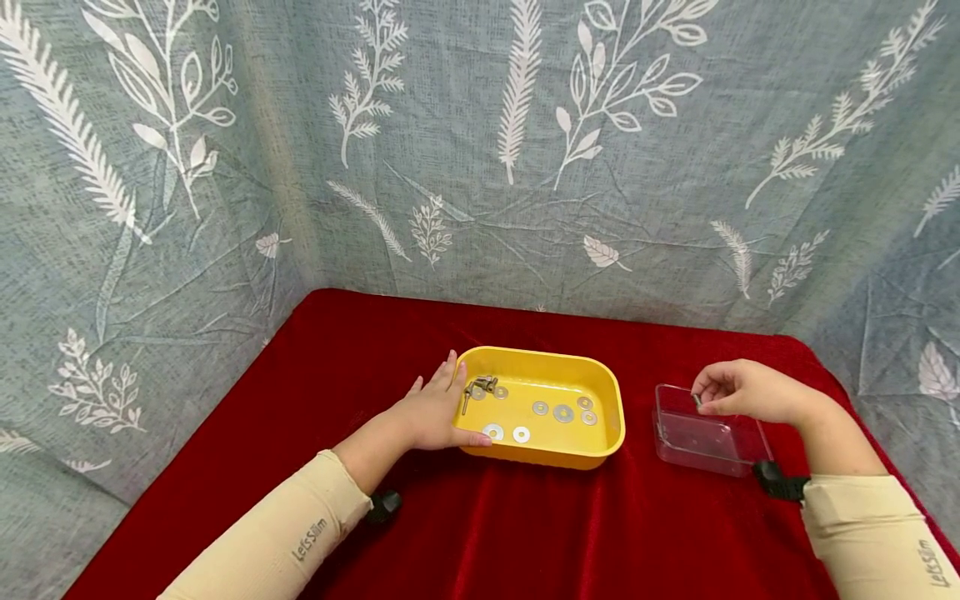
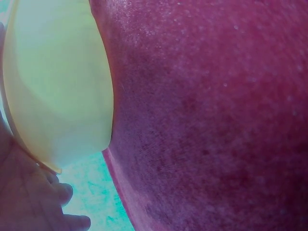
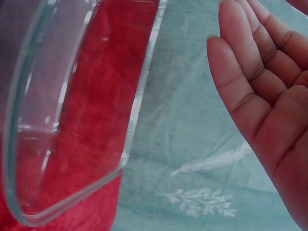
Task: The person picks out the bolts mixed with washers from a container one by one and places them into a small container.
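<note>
A yellow plastic tray [image 1: 547,450] stands mid-table, holding flat metal washers [image 1: 563,413] and a small cluster of metal screws [image 1: 486,383] at its left end. My left hand [image 1: 433,414] rests against the tray's left end, fingers spread along the wall and thumb over the front rim. The left wrist view shows the tray's outer wall [image 2: 62,86] beside that hand. Over the clear plastic box [image 1: 701,467] to the right, my right hand [image 1: 750,390] pinches a small metal screw [image 1: 697,402] between thumb and fingertips. In the right wrist view the screw is out of sight.
Dark red velvet cloth [image 1: 525,533] covers the table. Behind it and along both sides hangs a grey-blue curtain [image 1: 465,225] printed with white leaves. A strip of red cloth separates the tray from the clear box, which sits near the table's right edge.
</note>
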Demonstrator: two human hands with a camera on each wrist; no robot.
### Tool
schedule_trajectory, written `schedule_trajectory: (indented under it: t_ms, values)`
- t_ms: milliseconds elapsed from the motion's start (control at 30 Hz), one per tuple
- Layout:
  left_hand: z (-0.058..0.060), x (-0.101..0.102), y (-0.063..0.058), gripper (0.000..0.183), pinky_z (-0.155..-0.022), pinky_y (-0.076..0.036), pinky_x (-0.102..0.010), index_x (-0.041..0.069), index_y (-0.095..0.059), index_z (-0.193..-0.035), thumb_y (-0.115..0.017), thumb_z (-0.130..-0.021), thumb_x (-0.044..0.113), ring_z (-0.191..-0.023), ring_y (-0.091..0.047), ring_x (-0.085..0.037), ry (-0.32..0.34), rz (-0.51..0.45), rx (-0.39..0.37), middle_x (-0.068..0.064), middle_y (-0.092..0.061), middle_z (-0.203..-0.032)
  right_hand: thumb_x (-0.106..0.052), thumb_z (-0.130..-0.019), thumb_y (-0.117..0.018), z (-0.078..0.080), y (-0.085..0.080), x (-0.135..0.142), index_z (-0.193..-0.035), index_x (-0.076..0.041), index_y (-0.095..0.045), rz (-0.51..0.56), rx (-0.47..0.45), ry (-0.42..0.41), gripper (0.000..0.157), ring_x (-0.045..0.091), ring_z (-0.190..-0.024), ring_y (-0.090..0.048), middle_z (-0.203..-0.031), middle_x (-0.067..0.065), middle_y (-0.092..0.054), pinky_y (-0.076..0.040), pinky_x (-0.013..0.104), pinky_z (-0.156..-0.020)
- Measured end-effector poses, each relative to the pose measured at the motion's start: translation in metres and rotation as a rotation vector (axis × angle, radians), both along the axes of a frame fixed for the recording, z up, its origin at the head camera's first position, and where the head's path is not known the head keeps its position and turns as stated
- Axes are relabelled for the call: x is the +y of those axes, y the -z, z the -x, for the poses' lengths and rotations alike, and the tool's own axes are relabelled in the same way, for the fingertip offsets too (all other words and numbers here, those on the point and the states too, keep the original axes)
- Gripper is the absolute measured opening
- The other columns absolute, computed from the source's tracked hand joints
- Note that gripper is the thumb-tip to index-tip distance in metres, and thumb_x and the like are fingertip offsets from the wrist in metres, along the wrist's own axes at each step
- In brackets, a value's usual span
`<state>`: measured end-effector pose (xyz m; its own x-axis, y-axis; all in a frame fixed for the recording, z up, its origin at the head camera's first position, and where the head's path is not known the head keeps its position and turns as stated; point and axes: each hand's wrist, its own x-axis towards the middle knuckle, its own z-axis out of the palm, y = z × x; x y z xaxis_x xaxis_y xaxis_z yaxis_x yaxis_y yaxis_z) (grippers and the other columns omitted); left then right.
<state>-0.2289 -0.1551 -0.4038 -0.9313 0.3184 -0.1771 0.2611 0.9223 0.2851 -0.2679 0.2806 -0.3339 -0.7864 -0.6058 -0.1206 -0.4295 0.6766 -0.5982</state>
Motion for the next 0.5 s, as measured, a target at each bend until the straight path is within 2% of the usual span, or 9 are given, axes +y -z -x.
schedule_trajectory:
  t_ms: [167,367,500]
  values:
    - [-0.0004,0.0000,-0.0017,0.125,-0.108,-0.011,-0.053,0.002,0.000,-0.146,-0.052,-0.063,0.080,-0.140,0.001,-0.023,0.000,0.003,-0.003,-0.015,0.013,-0.151,-0.014,-0.081,-0.068,-0.0002,0.0054,0.0008,-0.092,-0.003,-0.063,-0.008,-0.011,-0.012,0.016,0.006,-0.071,-0.057,-0.079,0.000,-0.062,-0.048,0.024,-0.065]
    - [-0.0007,0.0001,-0.0013,0.125,-0.108,-0.011,-0.052,0.002,0.000,-0.146,-0.051,-0.063,0.081,-0.140,0.001,-0.023,-0.001,0.005,-0.004,-0.014,0.013,-0.151,-0.012,-0.082,-0.067,0.0009,0.0063,0.0011,-0.098,-0.003,-0.065,-0.045,0.053,0.005,0.018,0.004,-0.074,-0.058,-0.085,-0.001,-0.066,-0.048,0.023,-0.067]
    - [-0.0008,-0.0001,-0.0001,0.126,-0.108,-0.011,-0.052,0.002,0.000,-0.146,-0.051,-0.063,0.081,-0.140,0.001,-0.023,0.003,0.006,-0.001,-0.014,0.013,-0.151,-0.015,-0.083,-0.067,0.0009,0.0059,0.0002,-0.099,-0.004,-0.065,-0.045,0.056,0.013,0.019,0.007,-0.074,-0.058,-0.085,-0.002,-0.066,-0.048,0.023,-0.066]
